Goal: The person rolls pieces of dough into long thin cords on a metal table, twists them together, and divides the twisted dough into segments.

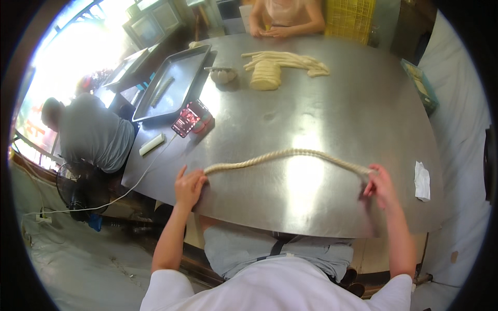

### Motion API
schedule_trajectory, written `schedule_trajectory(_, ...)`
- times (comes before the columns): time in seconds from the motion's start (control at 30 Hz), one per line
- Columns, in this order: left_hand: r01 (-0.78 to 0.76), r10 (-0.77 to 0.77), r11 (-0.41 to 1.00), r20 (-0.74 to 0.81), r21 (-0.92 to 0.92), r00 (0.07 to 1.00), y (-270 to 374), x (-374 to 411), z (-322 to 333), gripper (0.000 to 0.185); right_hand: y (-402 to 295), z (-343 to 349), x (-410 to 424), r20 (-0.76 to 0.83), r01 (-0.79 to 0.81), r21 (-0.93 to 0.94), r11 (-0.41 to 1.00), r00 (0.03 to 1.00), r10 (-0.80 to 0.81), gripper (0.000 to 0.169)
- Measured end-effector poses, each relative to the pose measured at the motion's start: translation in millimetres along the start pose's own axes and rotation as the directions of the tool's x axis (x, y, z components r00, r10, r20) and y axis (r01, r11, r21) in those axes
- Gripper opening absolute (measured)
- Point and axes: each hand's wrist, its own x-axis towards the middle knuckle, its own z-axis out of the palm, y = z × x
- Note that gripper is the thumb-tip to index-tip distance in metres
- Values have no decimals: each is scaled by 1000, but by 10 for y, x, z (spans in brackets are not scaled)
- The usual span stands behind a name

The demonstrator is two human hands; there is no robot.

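A long twisted rope of dough (pixel 293 151) stretches in an arch above the near part of the steel table (pixel 350 128). My left hand (pixel 190 186) holds its left end between thumb and fingers, close to the table. At the other end, my right hand (pixel 378 184) pinches the tip with its fingers. Farther back lie several plain dough strips (pixel 288 58), partly behind a sliced block of dough (pixel 265 76). One short twisted dough piece (pixel 162 91) rests in a metal tray (pixel 188 91) at the left.
A phone (pixel 190 117) on a stand, its white cable, and a white cylindrical object (pixel 152 144) occupy the left side. Near the tray is a pale ridged object (pixel 222 74). White paper (pixel 422 181) lies right. Another person (pixel 287 19) works across the table; one more (pixel 93 132) is at left.
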Motion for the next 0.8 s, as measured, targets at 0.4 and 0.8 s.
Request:
schedule_trajectory(0.4,306,-288,951,236,-45,928,1208,-313,41,44,-116,1779,329,495,625,-770,123,709,-503,20)
schedule_trajectory(0.8,526,1,702,739,-480,674,780,463,-652,23,-632,-292,315,302,224,-492,841,950,-76,21)
